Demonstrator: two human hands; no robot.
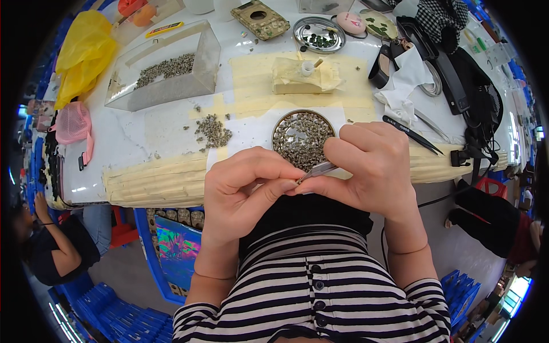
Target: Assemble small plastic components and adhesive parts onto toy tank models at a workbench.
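My left hand (pixel 246 188) is closed in a pinch, thumb against forefinger, on a tiny metallic piece (pixel 298 182) too small to name. My right hand (pixel 372 168) is shut on silver tweezers (pixel 322 168), whose narrow tip meets the piece at my left fingertips. Just beyond both hands stands a round dish (pixel 274 127) filled with many small grey-brown metallic parts. A loose heap of similar parts (pixel 213 131) lies on the table left of the dish. Black tweezers (pixel 412 135) rest to the right of my right hand.
A clear bin (pixel 206 68) with more small parts stands far left, near a yellow bag (pixel 83 51) and pink mesh pouch (pixel 73 123). Behind the dish are a taped block (pixel 286 86) and a silver plate (pixel 298 28) of dark green pieces. Other people (pixel 492 223) sit at both sides.
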